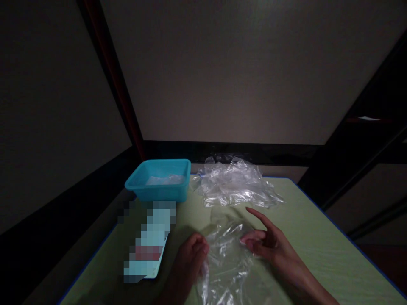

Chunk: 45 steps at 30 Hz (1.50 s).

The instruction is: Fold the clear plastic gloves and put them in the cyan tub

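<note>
my left hand [190,256] pinches the left edge of a clear crumpled plastic bag [227,258] that lies on the pale green worktop [311,237] between my hands; my right hand [271,245] touches it, fingers [257,215] spread, index lifted

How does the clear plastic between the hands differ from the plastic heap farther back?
The near bag lies fairly flat; the far heap is crumpled. The near bag is handled: the left hand grips its edge, the right hand touches it with open fingers; the far heap lies untouched. Both are clear plastic on the green table.
</note>
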Tool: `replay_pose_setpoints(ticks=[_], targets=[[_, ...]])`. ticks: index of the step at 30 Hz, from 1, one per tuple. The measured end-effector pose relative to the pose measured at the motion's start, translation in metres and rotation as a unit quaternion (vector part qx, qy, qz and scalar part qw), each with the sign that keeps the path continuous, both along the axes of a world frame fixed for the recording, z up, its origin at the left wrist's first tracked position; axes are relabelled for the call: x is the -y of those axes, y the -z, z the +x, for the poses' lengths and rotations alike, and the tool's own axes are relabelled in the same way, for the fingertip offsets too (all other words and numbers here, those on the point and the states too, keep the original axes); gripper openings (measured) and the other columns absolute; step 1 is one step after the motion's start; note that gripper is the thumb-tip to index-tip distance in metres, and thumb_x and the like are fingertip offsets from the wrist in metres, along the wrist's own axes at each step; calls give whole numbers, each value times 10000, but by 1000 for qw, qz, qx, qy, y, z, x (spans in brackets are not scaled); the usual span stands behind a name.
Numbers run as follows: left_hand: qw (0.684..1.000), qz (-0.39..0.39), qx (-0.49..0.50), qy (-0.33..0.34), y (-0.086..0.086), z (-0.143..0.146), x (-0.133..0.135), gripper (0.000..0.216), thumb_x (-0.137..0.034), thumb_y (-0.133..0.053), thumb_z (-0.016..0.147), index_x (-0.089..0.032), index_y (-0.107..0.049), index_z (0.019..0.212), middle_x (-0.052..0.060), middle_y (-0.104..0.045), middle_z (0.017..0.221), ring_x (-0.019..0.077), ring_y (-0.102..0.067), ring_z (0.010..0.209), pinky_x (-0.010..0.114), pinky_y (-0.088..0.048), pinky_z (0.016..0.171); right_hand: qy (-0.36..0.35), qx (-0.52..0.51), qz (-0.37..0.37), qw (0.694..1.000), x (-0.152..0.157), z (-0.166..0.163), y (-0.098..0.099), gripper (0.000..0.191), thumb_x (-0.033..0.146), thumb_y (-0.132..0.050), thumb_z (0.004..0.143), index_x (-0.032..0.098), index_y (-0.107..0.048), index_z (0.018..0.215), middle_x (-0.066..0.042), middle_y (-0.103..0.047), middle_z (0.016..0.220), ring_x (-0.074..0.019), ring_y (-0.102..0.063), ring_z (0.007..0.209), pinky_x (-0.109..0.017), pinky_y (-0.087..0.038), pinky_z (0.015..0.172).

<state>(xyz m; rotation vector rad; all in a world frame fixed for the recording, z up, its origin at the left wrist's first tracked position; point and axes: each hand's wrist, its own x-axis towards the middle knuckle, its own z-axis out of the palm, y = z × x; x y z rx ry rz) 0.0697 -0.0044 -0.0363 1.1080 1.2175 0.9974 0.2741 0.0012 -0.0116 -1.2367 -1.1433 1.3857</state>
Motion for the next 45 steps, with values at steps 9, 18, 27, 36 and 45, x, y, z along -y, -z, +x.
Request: replay_pose_setpoints(ticks=[9, 18, 27, 36, 45], targets=[[998, 56, -3, -9, 2, 1, 1, 445, -71, -559, 549, -203, -434, 955, -78, -511, 620, 86, -524, 540, 164, -411, 491, -65, -22, -9, 998, 6, 1, -12, 881, 140, -570, 553, 278, -340, 1392, -122, -599, 1178, -51, -386, 457, -225, -329, 446], [998, 59, 0, -38, 17, -6, -9, 323, -389, -559, 682, -199, -430, 909, -87, -488, 527, 68, -426, 325, 135, -264, 268, -84, 13, 51, 995, 9, 9, -22, 731, 152, -505, 585, 216, -488, 1313, 48, -462, 468, -100, -372, 447, -239, -306, 466], [994, 62, -45, -83, 9, -10, -14, 400, -375, -566, 650, -200, -414, 976, -84, -500, 607, 79, -440, 335, 164, -266, 277, -10, 174, 42, 984, 4, 19, -11, 723, 164, -465, 608, 229, -441, 1328, -77, -618, 1065, -85, -418, 474, -247, -358, 457], [868, 411, -268, -80, -4, -14, 4, 197, -84, -498, 734, -211, -562, 869, 17, -571, 825, 152, -570, 726, 258, -489, 638, 54, 390, 199, 898, 6, 24, 6, 615, 140, -526, 674, 243, -491, 1279, -94, -527, 1025, -239, -551, 835, -394, -458, 752], [747, 401, -375, 375, -16, -2, 21, 482, -137, -607, 769, -192, -506, 1237, 69, -500, 1343, 218, -434, 1255, 377, -369, 1050, -38, 421, 187, 887, 8, 10, -11, 232, 191, -385, 828, 168, -585, 944, -84, -628, 810, -226, -592, 725, -362, -453, 669]])
